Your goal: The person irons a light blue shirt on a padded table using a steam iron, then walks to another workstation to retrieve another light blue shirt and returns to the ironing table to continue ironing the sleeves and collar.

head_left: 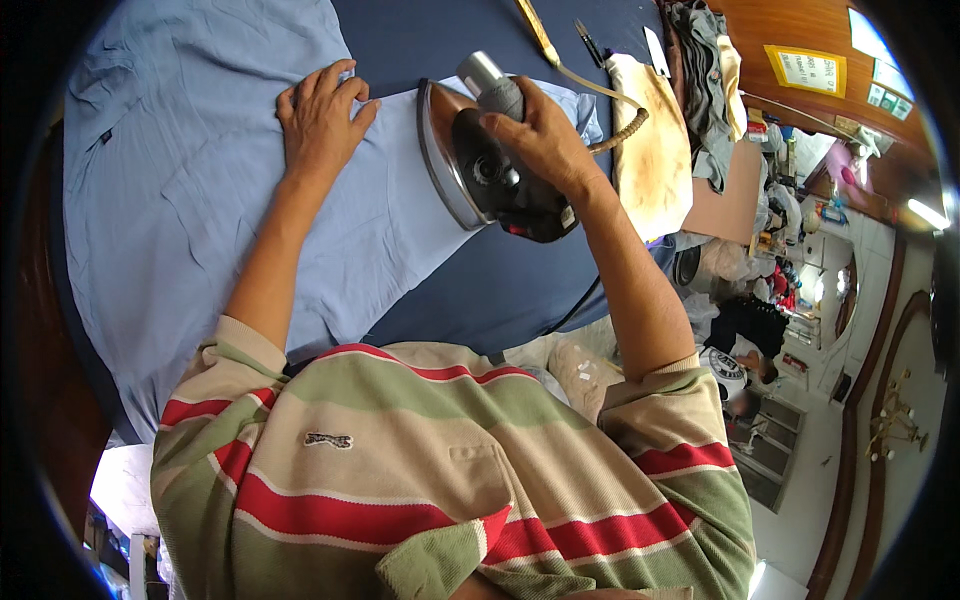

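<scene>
My right hand (548,138) is wrapped round the grey handle of a black clothes iron (487,165) with a shiny metal soleplate. The iron rests on a light blue garment (215,190) spread over a dark blue table cover (450,290). To the left of the iron, my left hand (326,118) lies on the same cloth with its fingers spread, apart from the iron. Wrinkles run through the fabric left of that hand. From behind my right hand a coiled cord sleeve (630,130) leads up toward the far edge.
A scorched cream pad (650,150) lies right of the iron. Beyond it are a white blade-shaped tool (656,52), dark pens (588,42) and a wooden stick (538,30). Folded grey clothes (705,90) sit at the far right. A person (742,365) is in the room behind.
</scene>
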The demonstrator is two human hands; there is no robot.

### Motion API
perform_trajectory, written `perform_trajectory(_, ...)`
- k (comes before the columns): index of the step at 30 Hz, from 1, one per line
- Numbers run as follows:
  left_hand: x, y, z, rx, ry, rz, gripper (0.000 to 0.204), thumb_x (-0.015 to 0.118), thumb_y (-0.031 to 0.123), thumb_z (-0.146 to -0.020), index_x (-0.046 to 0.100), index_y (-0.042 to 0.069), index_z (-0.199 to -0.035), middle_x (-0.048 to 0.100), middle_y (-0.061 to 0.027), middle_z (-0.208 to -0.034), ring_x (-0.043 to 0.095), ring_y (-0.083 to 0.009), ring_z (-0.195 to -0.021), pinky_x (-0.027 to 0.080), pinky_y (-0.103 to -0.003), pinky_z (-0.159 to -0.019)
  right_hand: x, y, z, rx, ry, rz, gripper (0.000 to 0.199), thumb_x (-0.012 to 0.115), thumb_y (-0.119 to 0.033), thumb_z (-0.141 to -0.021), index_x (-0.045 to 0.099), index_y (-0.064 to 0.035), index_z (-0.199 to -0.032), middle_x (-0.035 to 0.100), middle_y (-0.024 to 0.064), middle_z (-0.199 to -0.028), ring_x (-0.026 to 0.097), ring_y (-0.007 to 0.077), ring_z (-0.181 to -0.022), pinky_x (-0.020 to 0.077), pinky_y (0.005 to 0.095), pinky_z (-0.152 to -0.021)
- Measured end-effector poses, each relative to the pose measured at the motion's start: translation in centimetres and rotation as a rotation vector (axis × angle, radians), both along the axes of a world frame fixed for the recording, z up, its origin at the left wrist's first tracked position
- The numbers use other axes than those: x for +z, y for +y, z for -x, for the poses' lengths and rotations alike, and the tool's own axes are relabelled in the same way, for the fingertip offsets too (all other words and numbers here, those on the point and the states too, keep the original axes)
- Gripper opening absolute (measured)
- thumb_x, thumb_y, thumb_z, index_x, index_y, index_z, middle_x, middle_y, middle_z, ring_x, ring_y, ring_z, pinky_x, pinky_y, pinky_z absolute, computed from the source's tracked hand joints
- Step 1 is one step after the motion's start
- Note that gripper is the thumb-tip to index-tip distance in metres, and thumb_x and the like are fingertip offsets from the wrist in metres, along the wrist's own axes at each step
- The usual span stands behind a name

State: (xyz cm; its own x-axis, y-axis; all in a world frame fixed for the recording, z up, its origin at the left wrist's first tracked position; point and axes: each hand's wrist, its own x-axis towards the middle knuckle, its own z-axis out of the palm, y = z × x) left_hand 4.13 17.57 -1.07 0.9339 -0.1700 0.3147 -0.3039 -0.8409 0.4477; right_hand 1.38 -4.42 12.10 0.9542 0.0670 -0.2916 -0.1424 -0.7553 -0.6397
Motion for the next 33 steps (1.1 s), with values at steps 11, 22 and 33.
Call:
perform_trajectory(11,0.1,0.0,0.0,-0.001,0.007,0.037,0.016,0.066,0.032,-0.076,0.061,0.017,-0.079,0.052,0.0046,-0.123,0.044,-0.0159,-0.115,0.024,-0.041,-0.097,0.1,0.2,-0.7,0.066,-0.044,-0.017,0.044,0.062,-0.025,-0.076,0.050,0.0029,-0.108,0.061,0.0187,-0.086,0.060,0.0276,-0.081,0.0464,0.0353,-0.075)
perform_trajectory(22,-1.3,0.2,-0.2,0.006,-0.056,0.029,0.018,0.059,0.036,-0.081,0.062,0.017,-0.082,0.053,0.0044,-0.123,0.046,-0.0164,-0.114,0.025,-0.040,-0.096,-0.6,2.9,2.2,0.143,0.012,-0.130,0.051,0.062,-0.024,-0.076,0.047,0.0045,-0.115,0.062,0.0218,-0.088,0.061,0.0282,-0.083,0.0470,0.0343,-0.075)
perform_trajectory(33,-1.0,0.3,-0.3,-0.010,-0.093,0.016,0.019,0.060,0.032,-0.081,0.061,0.015,-0.091,0.055,0.0009,-0.117,0.049,-0.0189,-0.108,0.029,-0.040,-0.092,1.4,4.7,12.0,0.081,0.270,-0.110,0.049,0.063,-0.020,-0.077,0.044,0.0026,-0.117,0.059,0.0212,-0.086,0.059,0.0232,-0.082,0.0466,0.0335,-0.074)
